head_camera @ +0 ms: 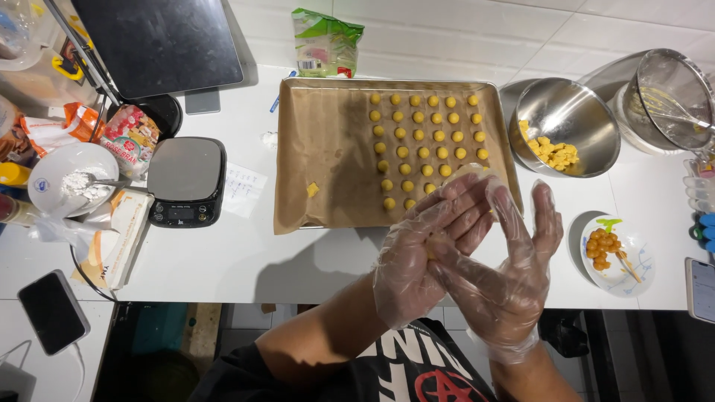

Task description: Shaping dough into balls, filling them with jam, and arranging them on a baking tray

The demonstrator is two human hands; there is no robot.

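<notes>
Both my hands wear clear plastic gloves and meet palm to palm over the table's front edge. My left hand (414, 262) lies under my right hand (512, 274), with a small yellow dough piece (430, 255) just visible pressed between them. Just behind them sits a baking tray (298, 216) lined with brown paper. Several small yellow dough balls (422, 134) stand in rows on its right half, and one loose dough bit (312, 190) lies alone at its left. A steel bowl (577, 104) right of the tray holds yellow dough chunks (555, 154).
A small plate (634, 277) with orange balls (602, 248) sits at right, near a phone (701, 287). A sieve in a bowl (670, 93) stands at the back right. Left of the tray are a kitchen scale (186, 179), a flour bowl (56, 167), packets and another phone (52, 313).
</notes>
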